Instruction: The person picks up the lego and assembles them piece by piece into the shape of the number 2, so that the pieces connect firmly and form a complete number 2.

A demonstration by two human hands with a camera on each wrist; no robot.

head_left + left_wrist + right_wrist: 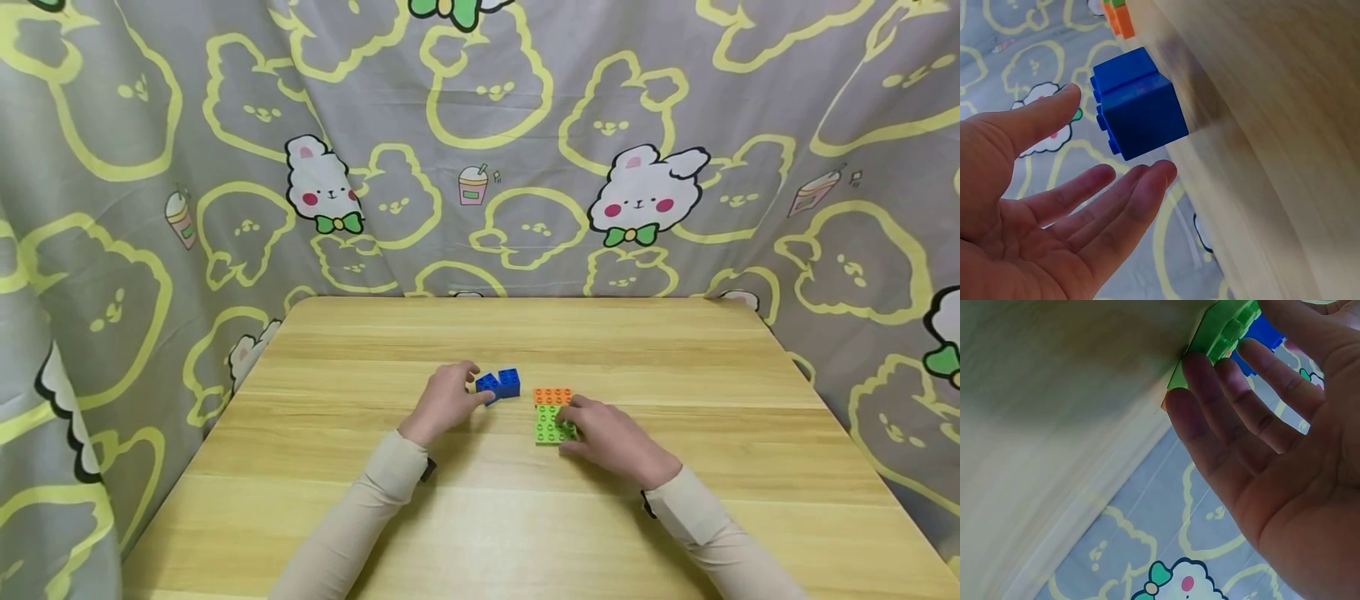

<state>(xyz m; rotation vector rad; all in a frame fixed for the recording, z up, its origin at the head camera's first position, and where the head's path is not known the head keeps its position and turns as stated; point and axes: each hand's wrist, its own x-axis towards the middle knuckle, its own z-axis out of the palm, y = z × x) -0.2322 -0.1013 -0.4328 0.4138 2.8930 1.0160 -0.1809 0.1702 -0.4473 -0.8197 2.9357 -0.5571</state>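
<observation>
Two blue toy building bricks (510, 383) stand side by side near the middle of the table, the left one turned at an angle. My left hand (440, 404) is around the left side of them, its thumb and fingers spread apart. In the left wrist view a gap shows between that hand and the blue bricks (1147, 112). A flat green studded brick (547, 423) lies in front of an orange one (552, 395). My right hand (615, 443) is at the green brick's right side, fingers loosely bent and partly covering it; whether the fingertips touch it is unclear.
The bricks lie on a light wood-grain table (480, 517). A grey curtain (517, 242) with yellow outlines and white cartoon rabbits hangs behind the table and along both sides.
</observation>
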